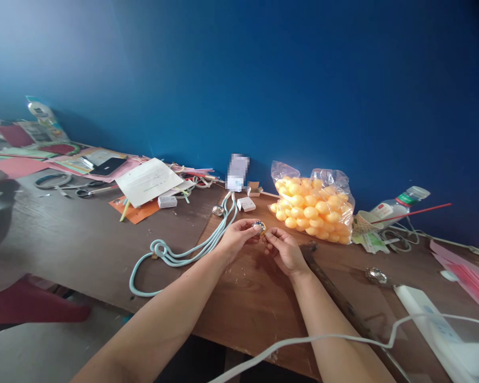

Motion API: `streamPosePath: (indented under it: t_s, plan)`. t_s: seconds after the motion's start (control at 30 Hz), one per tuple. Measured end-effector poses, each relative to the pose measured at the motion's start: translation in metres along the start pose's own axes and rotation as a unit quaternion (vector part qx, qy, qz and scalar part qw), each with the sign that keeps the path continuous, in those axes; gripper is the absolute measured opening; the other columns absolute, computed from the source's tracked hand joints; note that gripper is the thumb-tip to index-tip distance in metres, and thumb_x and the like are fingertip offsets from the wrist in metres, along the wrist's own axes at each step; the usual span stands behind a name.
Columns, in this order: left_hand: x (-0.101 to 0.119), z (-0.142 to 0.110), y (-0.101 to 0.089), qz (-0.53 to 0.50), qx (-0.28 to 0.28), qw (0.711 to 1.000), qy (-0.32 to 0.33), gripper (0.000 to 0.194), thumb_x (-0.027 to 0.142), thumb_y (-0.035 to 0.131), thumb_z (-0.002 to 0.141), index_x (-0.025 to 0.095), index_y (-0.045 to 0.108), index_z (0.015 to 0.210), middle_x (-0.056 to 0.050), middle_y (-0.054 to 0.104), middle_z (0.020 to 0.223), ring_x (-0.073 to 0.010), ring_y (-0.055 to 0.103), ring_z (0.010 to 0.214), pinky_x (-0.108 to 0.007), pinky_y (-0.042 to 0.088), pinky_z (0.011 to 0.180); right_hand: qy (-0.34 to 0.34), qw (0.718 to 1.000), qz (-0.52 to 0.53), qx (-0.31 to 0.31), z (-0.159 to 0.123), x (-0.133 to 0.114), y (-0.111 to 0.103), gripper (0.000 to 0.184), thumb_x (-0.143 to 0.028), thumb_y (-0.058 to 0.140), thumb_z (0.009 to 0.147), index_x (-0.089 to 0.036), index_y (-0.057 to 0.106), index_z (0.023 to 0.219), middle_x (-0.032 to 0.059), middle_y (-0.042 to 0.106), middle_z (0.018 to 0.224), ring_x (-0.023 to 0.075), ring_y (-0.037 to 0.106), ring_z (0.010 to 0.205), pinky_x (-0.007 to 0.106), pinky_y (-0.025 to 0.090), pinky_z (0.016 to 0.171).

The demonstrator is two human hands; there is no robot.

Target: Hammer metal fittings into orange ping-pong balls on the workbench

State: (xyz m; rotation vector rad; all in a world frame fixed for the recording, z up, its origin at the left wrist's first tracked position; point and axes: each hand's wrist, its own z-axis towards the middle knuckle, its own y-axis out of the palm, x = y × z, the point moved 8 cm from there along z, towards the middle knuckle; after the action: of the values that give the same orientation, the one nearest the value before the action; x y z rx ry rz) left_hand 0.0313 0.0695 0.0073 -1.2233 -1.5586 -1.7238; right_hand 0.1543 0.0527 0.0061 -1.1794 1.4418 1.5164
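Observation:
Between thumb and fingers, my left hand [238, 235] grips a small shiny ball [258, 225] partly covered in silver foil, with some orange-yellow showing at its lower right edge. My right hand [286, 251] is closed too, its thumb and forefinger pinched at that orange edge; the exact spot under the fingertips is hidden. Both hands are just above the wooden table [239, 298]. Behind my left hand lies another silver foil ball [217, 210], next to a looped light-blue cord [183, 256]. A third foil ball [376, 275] rests to the right of my right forearm.
A clear bag of orange-yellow balls [311, 207] stands behind my hands. White cable [279, 347] crosses over my right forearm to a power strip [427, 314]. Small boxes [246, 204], papers [147, 181], scissors [90, 190] and a phone [108, 166] lie leftward; a bottle [395, 206] leans at right.

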Motion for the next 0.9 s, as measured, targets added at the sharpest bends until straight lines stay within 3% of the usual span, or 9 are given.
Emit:
streamPosePath:
  t_s: [0.9]
  plan:
    - [-0.0013,0.0003,-0.0001,0.018,0.007,1.000,-0.001,0.041,0.033,0.081,0.065,0.009,0.068,0.096,-0.008,0.068,0.082,-0.0135,0.063,0.070,-0.026,0.050,0.066,-0.015,0.999,-0.040,-0.005,0.0005,-0.0008,-0.0020,0.028,-0.042,0.079,0.068,-0.019,0.063,0.072,-0.0017,0.058,0.068,0.0085,0.044,0.054,0.023,0.043,0.050]
